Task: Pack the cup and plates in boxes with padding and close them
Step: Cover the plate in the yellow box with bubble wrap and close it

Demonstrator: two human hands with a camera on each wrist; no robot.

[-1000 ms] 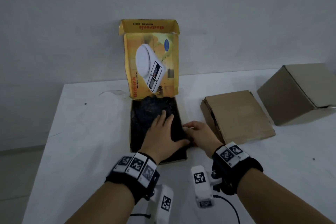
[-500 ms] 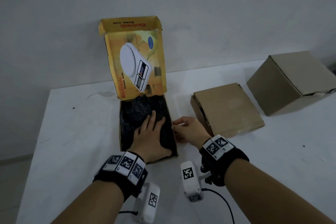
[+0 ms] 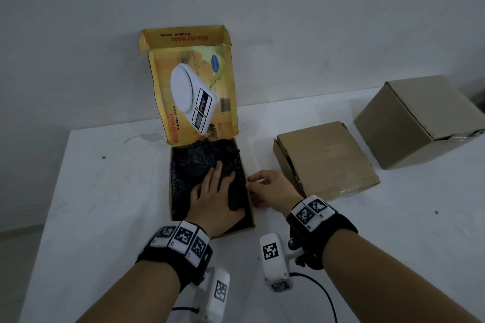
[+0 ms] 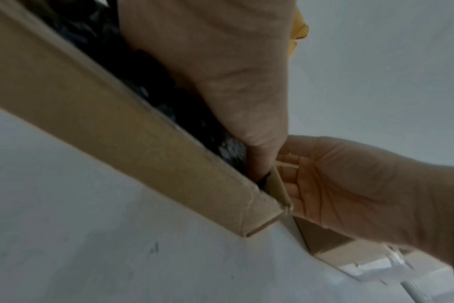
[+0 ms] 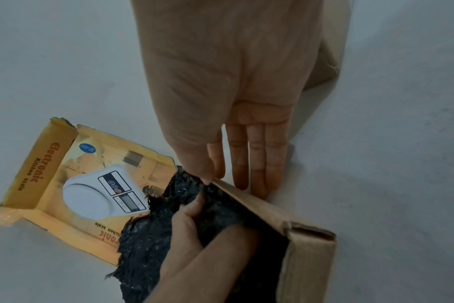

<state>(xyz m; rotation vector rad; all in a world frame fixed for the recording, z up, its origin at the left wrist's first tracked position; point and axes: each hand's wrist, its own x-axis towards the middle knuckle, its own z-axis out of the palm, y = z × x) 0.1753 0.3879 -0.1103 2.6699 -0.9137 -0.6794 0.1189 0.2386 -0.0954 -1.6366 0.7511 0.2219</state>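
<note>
White tabletop [image 3: 105, 191] carried everything in view, with a pale wall behind it. Of the boxes, the biggest was a plain brown cardboard carton [image 3: 420, 123] at the far right, its flaps down. Nearer the middle lay a flatter brown box [image 3: 325, 157], also closed, a strip of clear tape showing along its near edge. To its left sat the open box [image 3: 250, 207], a shallow cardboard tray whose yellow lid [image 3: 194, 86] stood upright against the wall, printed with a white kitchen scale and the words "Electronic Kitchen scale". Crinkled black padding [image 3: 199, 160] filled the tray from wall to wall. No cup or plate could be seen; whatever lay under the padding was hidden.

The left hand [image 3: 215, 199] lay palm down on the padding inside the tray, fingers stretched out flat and pressing on it. In the right wrist view its thumb sat tucked into the black material near the tray's right wall. The right hand [image 3: 270, 189] was just outside that wall, on the table between the tray and the flatter box. Its fingers [image 5: 257, 160] were straight and close together, tips touching the tabletop beside the wall, while the thumb met the wall's top edge. Both wrists wore black bands with square-patterned markers.
</note>
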